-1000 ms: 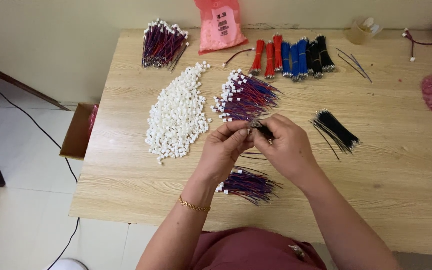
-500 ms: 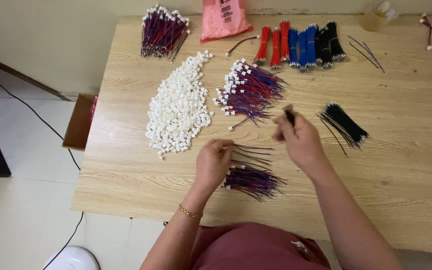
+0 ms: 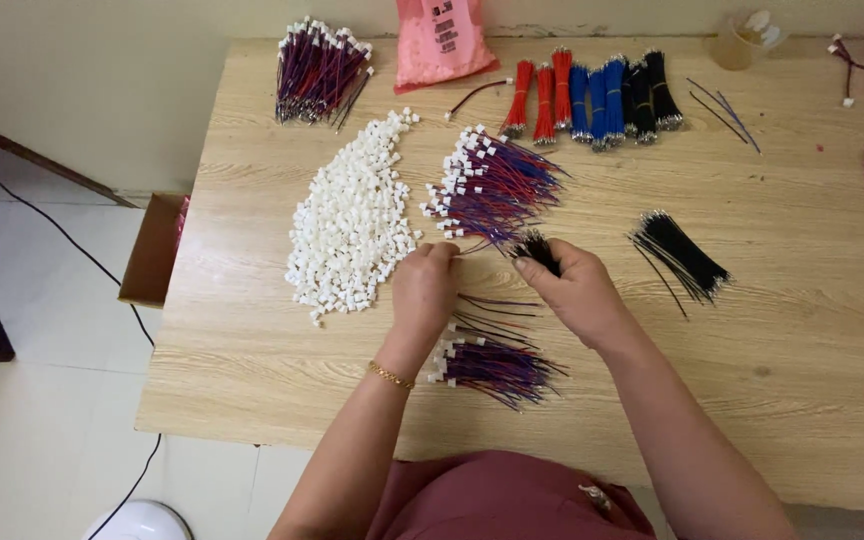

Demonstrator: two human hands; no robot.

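Your right hand (image 3: pixel 577 295) has its grip closed around a small bunch of black wires (image 3: pixel 537 250), the wire ends sticking up past your thumb and forefinger. Your left hand (image 3: pixel 424 290) is pinched shut at the fingertips, just beside the near edge of the pile of white connectors (image 3: pixel 352 225); what it pinches is too small to tell, though a thin wire runs from its fingertips toward your right hand. The two hands are near each other but apart, with a few loose purple and red wires (image 3: pixel 497 312) lying on the tabletop (image 3: pixel 782 360) between and below them.

Just below your hands, close to your body, lies a bundle of finished wires with white plugs (image 3: pixel 492 365). Above your hands a larger fan of the same red and purple plugged wires (image 3: pixel 492 185) spreads out, touching the right edge of the connector pile. To the right of your right hand, well apart from it, sits a loose bundle of black wires (image 3: pixel 682 255).

Along the far edge of the tabletop, a pink plastic packet (image 3: pixel 442 40) with a pale label lies flat, between a dark purple wire bundle (image 3: pixel 317 70) at the left and a row of tied red, blue and black wire bundles (image 3: pixel 592 95) at the right. A brown cardboard box (image 3: pixel 152 250) sits on the floor beside the tabletop's left edge.
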